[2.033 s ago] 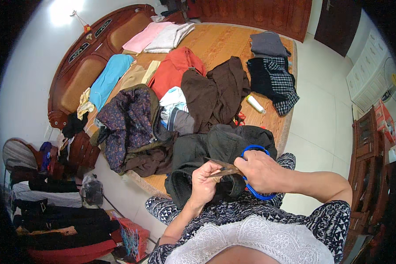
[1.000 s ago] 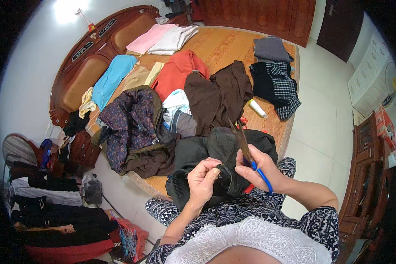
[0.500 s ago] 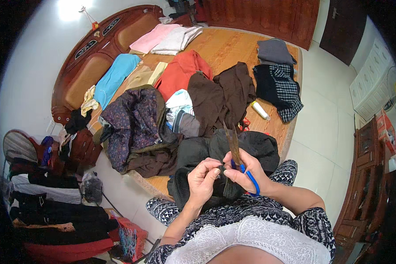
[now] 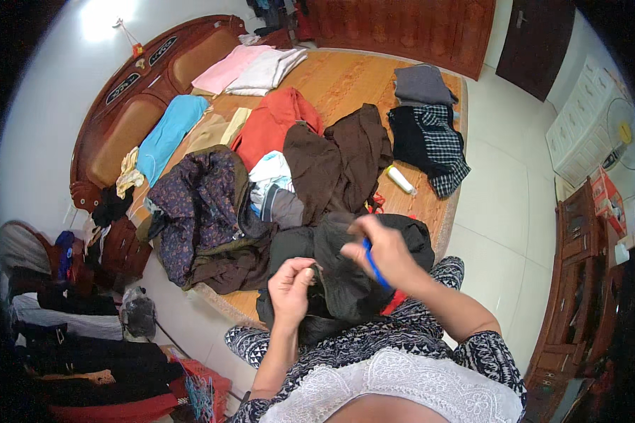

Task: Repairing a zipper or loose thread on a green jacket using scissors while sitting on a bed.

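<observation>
Across my lap and the near bed edge lies a black garment (image 4: 353,292), bunched up. My left hand (image 4: 289,287) is closed in a pinch on its edge, where something like a zipper strip shows. To the right, my right hand (image 4: 389,255) is smeared by motion above the cloth and apart from my left hand. Blue-handled scissors (image 4: 375,268) are in it, the loop against the palm; their blades are not clearly visible. A dark floral jacket (image 4: 201,201) and brown trousers (image 4: 339,162) lie just beyond.
On the bed mat (image 4: 353,77) lie a red garment (image 4: 275,127), a turquoise cloth (image 4: 169,134), folded checked clothes (image 4: 430,144) and a white tube (image 4: 401,180). Dark clothes (image 4: 92,359) are piled at the left. A wooden cabinet (image 4: 571,282) and a fan (image 4: 624,134) stand at the right.
My right hand has swung up and away from my left with the scissors, whose blades pointed upward before. My left hand still pinches the garment. The whole view has shifted slightly.
</observation>
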